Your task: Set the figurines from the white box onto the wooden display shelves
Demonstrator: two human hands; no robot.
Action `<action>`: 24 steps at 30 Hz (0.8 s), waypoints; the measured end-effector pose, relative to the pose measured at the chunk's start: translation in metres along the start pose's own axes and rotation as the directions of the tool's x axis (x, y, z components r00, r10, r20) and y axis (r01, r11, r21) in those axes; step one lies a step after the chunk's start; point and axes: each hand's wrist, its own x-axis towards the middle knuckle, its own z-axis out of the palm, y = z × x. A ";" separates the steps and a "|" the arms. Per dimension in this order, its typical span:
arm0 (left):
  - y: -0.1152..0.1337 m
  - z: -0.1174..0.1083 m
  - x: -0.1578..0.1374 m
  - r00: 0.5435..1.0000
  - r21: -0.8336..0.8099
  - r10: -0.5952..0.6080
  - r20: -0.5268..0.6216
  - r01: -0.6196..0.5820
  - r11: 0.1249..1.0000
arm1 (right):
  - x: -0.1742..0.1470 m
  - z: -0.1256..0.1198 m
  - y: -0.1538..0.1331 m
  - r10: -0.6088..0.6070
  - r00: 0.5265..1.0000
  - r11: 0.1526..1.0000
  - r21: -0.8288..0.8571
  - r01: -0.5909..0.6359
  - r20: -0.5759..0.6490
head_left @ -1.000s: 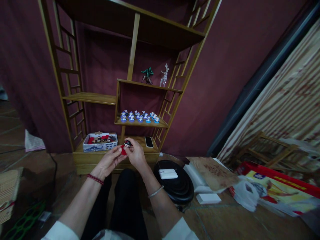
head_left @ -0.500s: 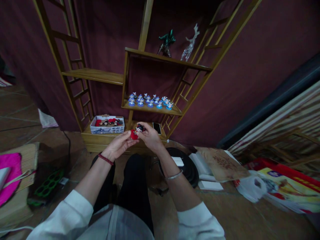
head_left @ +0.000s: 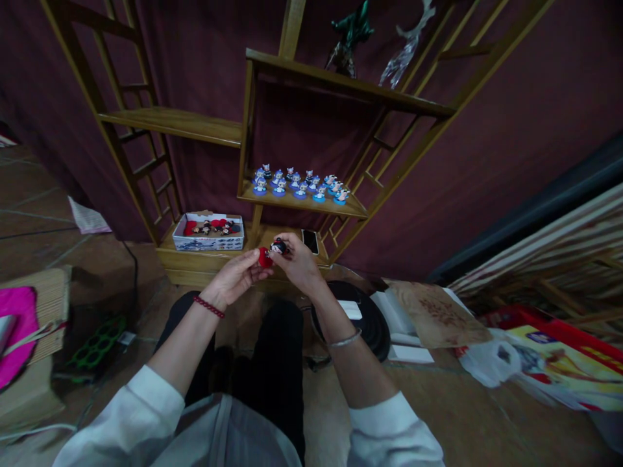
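My left hand [head_left: 237, 277] pinches a round red base [head_left: 265, 257] between thumb and fingers. A small black-haired figurine [head_left: 278, 248] is gripped in my right hand [head_left: 300, 263], its lower end against the red base. Whether the two parts are joined I cannot tell. Behind my hands, a white patterned box [head_left: 208, 242] on the low shelf holds several similar dark figurines and red bases. Rows of small blue and white figurines [head_left: 301, 189] stand on the shelf above.
The wooden shelf unit [head_left: 170, 123] spans the front. A phone [head_left: 310, 241] lies on its low shelf. Higher up stand a green statue [head_left: 351, 39] and a clear deer [head_left: 406, 48]. A black round stool [head_left: 374, 331], a white plastic bag [head_left: 491, 359] and a pink cloth [head_left: 19, 331] flank me.
My view has tilted down and come closer to the shelf. Both hands keep nearly the same hold on the figurine and its red base.
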 end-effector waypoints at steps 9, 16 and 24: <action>-0.004 -0.005 0.003 1.000 -0.060 -0.010 -0.017 0.009 0.998 | -0.003 0.007 -0.003 -0.034 0.999 0.999 -0.019 0.033 -0.027; -0.001 -0.004 0.003 0.995 -0.168 -0.047 -0.086 0.032 0.985 | -0.001 0.008 -0.015 -0.115 0.993 0.991 -0.061 0.115 0.011; -0.001 -0.004 -0.007 0.991 -0.293 -0.121 -0.050 0.101 0.951 | 0.000 0.005 -0.023 -0.164 0.978 0.983 -0.062 0.173 0.131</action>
